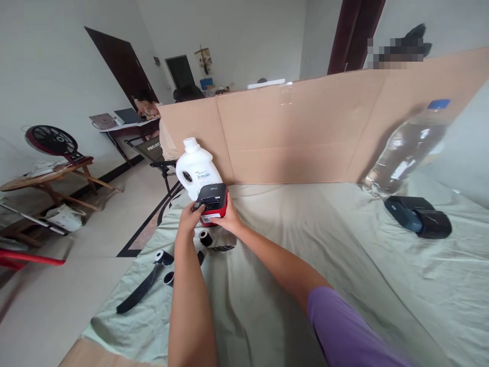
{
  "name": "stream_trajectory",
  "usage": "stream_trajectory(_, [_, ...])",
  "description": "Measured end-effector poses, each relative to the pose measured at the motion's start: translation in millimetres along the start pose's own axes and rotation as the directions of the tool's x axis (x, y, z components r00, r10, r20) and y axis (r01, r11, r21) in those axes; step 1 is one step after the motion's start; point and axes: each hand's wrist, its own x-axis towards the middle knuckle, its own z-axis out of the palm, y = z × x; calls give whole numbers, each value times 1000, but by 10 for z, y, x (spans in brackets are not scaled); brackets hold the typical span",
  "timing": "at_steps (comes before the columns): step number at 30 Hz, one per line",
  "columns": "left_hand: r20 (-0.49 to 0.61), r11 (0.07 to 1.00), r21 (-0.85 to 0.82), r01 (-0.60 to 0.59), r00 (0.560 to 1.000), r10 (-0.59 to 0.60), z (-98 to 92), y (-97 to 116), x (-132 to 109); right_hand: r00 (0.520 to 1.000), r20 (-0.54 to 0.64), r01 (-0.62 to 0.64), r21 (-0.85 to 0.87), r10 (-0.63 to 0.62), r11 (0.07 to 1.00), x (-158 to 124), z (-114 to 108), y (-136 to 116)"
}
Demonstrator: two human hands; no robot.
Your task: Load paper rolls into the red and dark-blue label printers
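Fan [55, 140] far left, well apart from the hands. Black strip [139, 293] trails off one dark roll [165, 259] on the cloth [275, 326]; more rolls near the left forearm. A sleeve or wrist brushing them could send one rolling off the cloth's left edge. Left hand [187, 219] grips the machine's left front corner, thumb on top. White jug [196, 165] stands just behind; a backward shove could tip it. Black-and-red machine [214, 198] sits between both hands, front of jug; can't tell if lifted. Right hand [231, 218] clamps its right side; uneven grip could let it twist or slip. Cardboard [290, 132] behind; big bottle [407, 148] leans far right, could slide if the cloth gets tugged.
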Motion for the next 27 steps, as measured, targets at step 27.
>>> stream_trajectory(27, [385,935,-226,-274,856,344,1707,290,-2337,976,-119,91,-541,-184,836,-2008,-2691,-1042])
